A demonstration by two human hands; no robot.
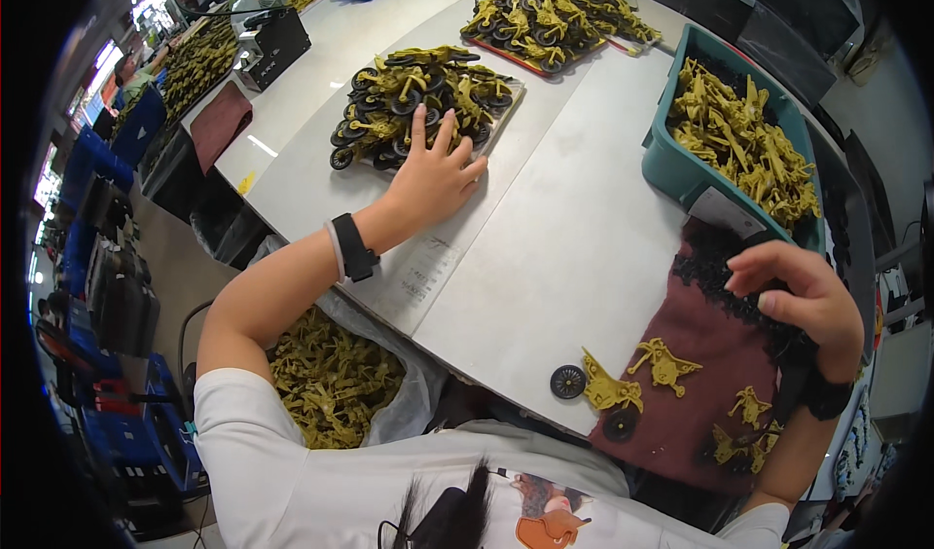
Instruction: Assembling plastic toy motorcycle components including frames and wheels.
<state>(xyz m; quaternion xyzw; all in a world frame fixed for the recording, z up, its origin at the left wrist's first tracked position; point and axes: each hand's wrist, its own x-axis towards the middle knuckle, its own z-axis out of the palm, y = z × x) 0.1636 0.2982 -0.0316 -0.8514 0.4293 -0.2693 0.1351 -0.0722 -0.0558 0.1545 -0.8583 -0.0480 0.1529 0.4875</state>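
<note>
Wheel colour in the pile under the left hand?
Black wheels, seen best in the head view.

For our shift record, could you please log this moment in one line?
Left hand: spread at heap of wheeled yellow parts | Right hand: half-curled by small black pieces | Maroon cloth: loose yellow parts

A black boxlike device [274, 53] stands on a white worktable [574, 160], near a maroon cloth [221, 128] at its edge. Blue bins [141, 128] line the workshop's left side, with a person [133, 78] in the background beyond.
</note>
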